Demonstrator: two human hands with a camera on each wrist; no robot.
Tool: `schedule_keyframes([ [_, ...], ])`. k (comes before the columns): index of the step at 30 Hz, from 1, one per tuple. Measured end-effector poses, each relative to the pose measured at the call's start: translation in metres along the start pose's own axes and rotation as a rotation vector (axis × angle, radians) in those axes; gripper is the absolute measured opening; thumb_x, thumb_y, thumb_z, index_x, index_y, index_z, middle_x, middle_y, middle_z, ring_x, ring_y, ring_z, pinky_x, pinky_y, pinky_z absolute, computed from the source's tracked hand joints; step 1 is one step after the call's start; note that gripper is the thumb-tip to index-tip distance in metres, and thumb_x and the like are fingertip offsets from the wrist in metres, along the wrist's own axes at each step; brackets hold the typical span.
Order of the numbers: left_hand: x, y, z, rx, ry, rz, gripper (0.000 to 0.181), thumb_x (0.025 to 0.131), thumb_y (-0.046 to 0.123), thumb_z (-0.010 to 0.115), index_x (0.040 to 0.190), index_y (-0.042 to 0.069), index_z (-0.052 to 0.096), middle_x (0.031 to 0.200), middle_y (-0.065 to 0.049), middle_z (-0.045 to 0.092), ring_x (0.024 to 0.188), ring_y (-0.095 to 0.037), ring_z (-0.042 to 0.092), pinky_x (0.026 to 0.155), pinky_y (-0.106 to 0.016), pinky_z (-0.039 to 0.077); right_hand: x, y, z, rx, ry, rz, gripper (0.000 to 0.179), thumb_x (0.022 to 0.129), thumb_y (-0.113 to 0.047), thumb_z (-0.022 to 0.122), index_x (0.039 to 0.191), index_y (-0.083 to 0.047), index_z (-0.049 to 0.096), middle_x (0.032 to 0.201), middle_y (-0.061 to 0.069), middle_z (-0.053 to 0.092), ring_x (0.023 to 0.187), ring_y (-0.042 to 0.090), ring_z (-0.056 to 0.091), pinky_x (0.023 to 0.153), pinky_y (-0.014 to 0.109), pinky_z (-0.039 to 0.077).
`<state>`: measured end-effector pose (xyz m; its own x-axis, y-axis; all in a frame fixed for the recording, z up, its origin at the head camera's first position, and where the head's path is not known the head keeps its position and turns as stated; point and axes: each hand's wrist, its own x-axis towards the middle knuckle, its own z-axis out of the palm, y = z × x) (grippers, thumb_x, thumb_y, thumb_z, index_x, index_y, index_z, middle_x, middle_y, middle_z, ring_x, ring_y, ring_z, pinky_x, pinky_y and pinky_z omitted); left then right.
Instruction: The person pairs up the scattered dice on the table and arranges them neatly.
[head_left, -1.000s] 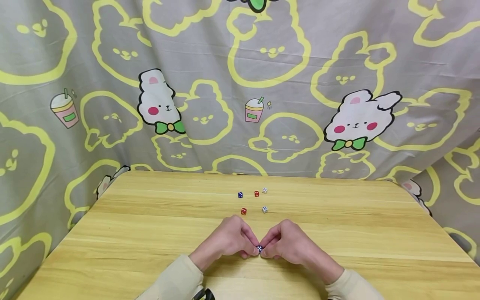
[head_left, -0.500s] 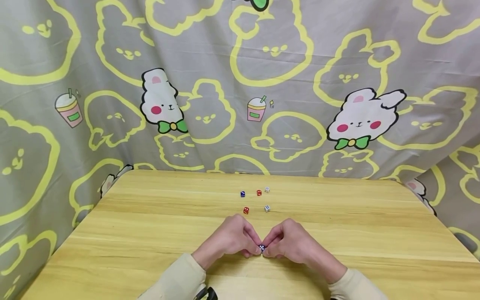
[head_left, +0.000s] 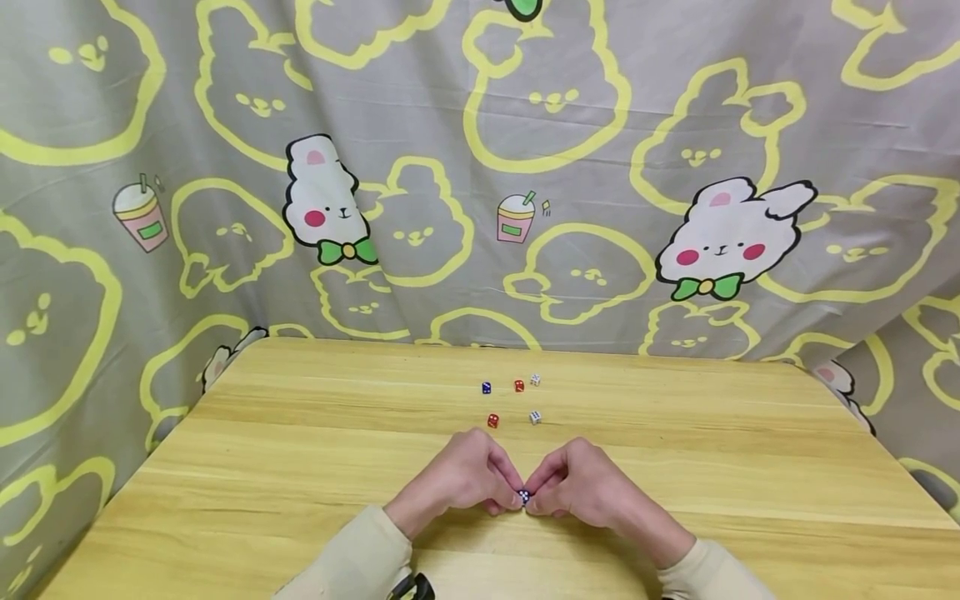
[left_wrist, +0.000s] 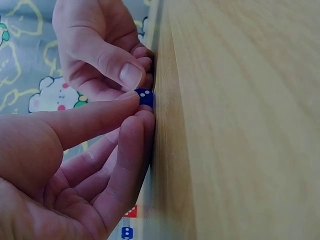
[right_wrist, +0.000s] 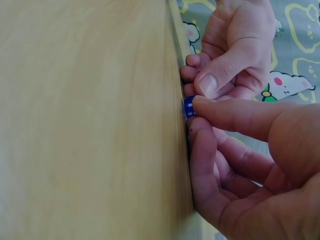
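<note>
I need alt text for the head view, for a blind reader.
A left hand and a right hand together pinch a blue die at a wooden table. Beyond them lie two red dice, two white dice and another blue die, before a grey patterned curtain.

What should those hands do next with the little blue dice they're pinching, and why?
Maybe the left hand could let go first: the right hand pinches the blue die too, and the die is down close to the wooden tabletop, so it probably wouldn't drop far.

The left hand (head_left: 467, 473) and the right hand (head_left: 579, 483) face each other closely. Both forearms (head_left: 352, 552) slant inward. In each, thumb (left_wrist: 97, 119) and fingers (left_wrist: 130, 150) make a pinch.
</note>
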<state>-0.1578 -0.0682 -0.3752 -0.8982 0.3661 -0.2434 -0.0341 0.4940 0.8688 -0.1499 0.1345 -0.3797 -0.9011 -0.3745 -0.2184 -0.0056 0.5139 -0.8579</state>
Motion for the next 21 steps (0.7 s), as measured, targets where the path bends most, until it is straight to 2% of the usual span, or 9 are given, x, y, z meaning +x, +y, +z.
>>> schedule_keyframes([
  [14, -0.001, -0.001, 0.0, 0.016, 0.008, 0.0, 0.015, 0.076, -0.005, 0.09, 0.079, 0.005, 0.079, 0.069, -0.007, 0.077, 0.055, -0.013, 0.068, 0.056, -0.03, 0.06, 0.0, -0.001, -0.002, 0.024, -0.014, 0.017, 0.015, 0.078, -0.002, 0.09, 0.09, -0.005, 0.081, 0.076, 0.003, 0.077, 0.068, 0.012, 0.068, 0.065, 0.03, 0.059],
  [21, 0.0, 0.001, 0.001, 0.013, 0.0, -0.011, 0.016, 0.076, -0.005, 0.09, 0.078, 0.007, 0.078, 0.068, -0.005, 0.077, 0.054, -0.013, 0.067, 0.055, -0.029, 0.06, 0.0, -0.003, -0.014, -0.037, 0.024, 0.008, 0.017, 0.082, -0.006, 0.089, 0.097, -0.005, 0.081, 0.081, 0.002, 0.077, 0.074, 0.012, 0.066, 0.065, 0.028, 0.055],
])
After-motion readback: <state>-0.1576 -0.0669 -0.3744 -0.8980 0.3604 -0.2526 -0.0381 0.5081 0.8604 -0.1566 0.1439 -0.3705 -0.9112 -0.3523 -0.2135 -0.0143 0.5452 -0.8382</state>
